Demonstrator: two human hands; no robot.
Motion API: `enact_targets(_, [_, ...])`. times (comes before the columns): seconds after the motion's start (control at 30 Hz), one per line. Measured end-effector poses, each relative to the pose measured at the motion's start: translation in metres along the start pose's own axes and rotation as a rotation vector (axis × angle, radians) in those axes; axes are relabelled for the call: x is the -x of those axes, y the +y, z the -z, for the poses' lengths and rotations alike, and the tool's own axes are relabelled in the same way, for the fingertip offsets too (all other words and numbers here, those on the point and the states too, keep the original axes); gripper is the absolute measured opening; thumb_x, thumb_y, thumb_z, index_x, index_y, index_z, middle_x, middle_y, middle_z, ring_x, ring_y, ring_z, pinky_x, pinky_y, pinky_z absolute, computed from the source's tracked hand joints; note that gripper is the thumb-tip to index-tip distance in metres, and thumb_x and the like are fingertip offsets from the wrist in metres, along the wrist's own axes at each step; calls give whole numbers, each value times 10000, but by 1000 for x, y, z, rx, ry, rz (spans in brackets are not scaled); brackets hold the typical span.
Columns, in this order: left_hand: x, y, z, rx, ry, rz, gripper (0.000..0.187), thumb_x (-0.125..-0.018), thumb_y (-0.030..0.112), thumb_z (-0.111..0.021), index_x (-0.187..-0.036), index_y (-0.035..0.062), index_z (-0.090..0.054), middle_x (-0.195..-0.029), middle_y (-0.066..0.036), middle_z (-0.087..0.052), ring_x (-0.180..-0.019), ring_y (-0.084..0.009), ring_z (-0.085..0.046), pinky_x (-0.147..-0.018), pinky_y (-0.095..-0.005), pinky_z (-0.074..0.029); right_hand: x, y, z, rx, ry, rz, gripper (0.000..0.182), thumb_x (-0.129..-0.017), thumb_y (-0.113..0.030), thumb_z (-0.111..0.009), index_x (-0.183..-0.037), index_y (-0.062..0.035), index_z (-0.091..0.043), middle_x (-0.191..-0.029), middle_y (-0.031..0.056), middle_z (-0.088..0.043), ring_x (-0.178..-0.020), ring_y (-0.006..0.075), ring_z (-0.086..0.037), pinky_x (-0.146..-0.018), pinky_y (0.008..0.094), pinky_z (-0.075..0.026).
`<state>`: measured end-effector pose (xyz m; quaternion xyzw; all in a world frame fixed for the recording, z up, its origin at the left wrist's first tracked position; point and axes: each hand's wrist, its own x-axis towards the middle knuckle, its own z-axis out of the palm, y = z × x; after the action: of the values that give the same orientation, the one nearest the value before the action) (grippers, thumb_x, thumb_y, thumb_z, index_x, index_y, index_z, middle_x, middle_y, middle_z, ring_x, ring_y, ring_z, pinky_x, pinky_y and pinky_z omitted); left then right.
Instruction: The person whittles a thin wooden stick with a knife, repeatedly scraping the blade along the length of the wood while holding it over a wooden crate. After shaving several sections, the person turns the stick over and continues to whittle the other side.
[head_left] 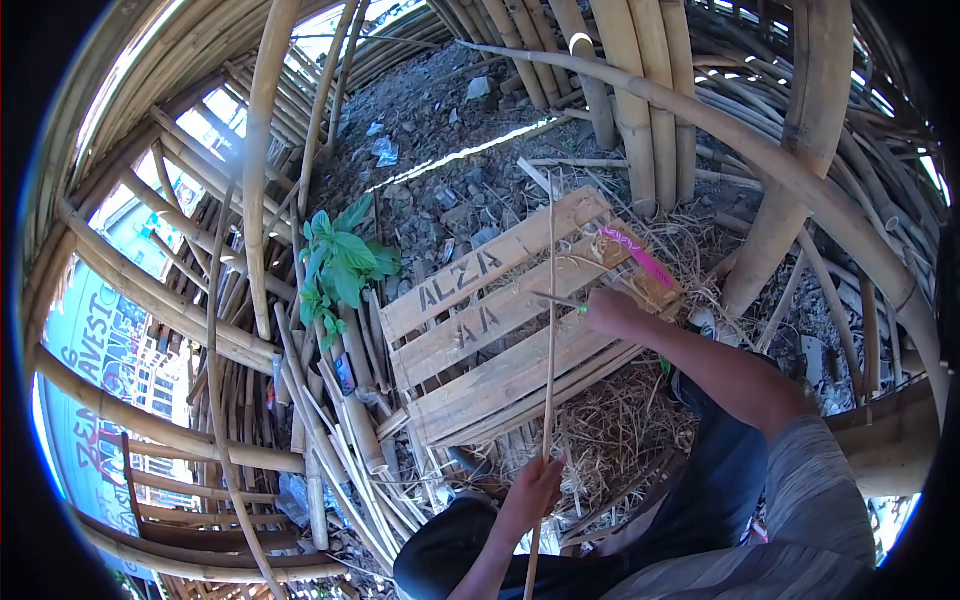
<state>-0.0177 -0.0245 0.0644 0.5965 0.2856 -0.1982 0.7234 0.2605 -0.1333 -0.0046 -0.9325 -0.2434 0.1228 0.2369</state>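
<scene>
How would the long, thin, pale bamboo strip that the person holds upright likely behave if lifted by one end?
The long thin pale bamboo strip is slender for its length, so it would probably flex and whip rather than stay rigid. It looks light: the left hand alone grips its lower part. The right hand holds a blade against it.

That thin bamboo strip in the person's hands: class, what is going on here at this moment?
A seated person holds a thin bamboo strip upright, the left hand gripping it low down. The right hand holds a knife with its blade against the strip higher up. Behind the strip lies a wooden pallet on straw-strewn ground, with a pink strip resting on it. Bamboo poles stand all around.
</scene>
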Motion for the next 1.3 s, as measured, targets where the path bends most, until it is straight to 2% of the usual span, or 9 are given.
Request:
enact_targets(0.07, [-6,-1,5,27,13,10,246,-940,253,-450,-757,123,-348,-525,70,-285,-378,-19,-240,-320,-203,-162,23,-28,6,-15,-274,76,276,-715,-208,-570,-827,35,-636,-726,200,-630,-687,345,-636,-615,419,-513])
enact_targets(0.23, [-5,-3,15,52,52,3,231,-937,253,-456,-777,124,-351,-528,70,-291,-380,-14,-254,-321,-199,-164,85,-72,-23,41,-505,355,254,-674,-216,-591,-734,26,-635,-701,222,-620,-704,338,-640,-655,428,-511])
enact_targets(0.43, [-16,-1,15,-62,154,-57,239,-932,238,-461,-752,123,-353,-528,70,-292,-389,-16,-255,-321,-198,-175,60,-71,-32,230,-312,464,239,-687,-208,-575,-767,6,-646,-741,205,-633,-702,342,-639,-654,418,-514])
enact_targets(0.5, [-9,6,16,154,78,31,256,-932,245,-462,-742,128,-337,-529,77,-287,-392,-13,-253,-325,-196,-165,35,-51,-51,89,-150,159,230,-700,-204,-576,-777,0,-649,-742,195,-636,-689,329,-640,-629,408,-518])
enact_targets(0.67, [-5,-1,13,170,-28,20,275,-933,277,-460,-739,114,-354,-536,65,-297,-391,-26,-271,-337,-211,-195,11,-20,17,139,-14,81,235,-716,-216,-577,-777,1,-645,-745,188,-638,-677,313,-643,-627,410,-521])
enact_targets(0.83, [-16,-18,10,-161,79,-129,266,-942,264,-447,-746,116,-344,-520,68,-267,-372,-25,-231,-318,-206,-164,58,-44,-25,50,-295,327,230,-694,-211,-579,-725,7,-645,-711,214,-629,-700,321,-644,-662,428,-516])
enact_targets(0.97, [-9,-2,11,151,-33,59,253,-938,274,-457,-758,129,-354,-527,81,-259,-380,-14,-224,-325,-195,-149,78,-66,-31,59,-404,359,247,-680,-215,-584,-732,19,-643,-720,231,-625,-706,336,-640,-670,436,-513])
enact_targets(1.17, [-4,9,21,312,-123,124,214,-936,258,-460,-786,153,-349,-541,85,-266,-394,-4,-228,-321,-187,-133,25,-31,-16,31,-54,91,242,-688,-203,-571,-731,27,-634,-719,234,-622,-704,344,-636,-661,435,-511])
enact_targets(1.3, [-4,10,21,328,-104,100,209,-935,252,-463,-789,152,-350,-542,85,-265,-396,-4,-229,-322,-188,-135,61,-59,-18,26,-336,271,240,-709,-189,-555,-763,32,-630,-720,216,-622,-689,342,-634,-650,434,-511])
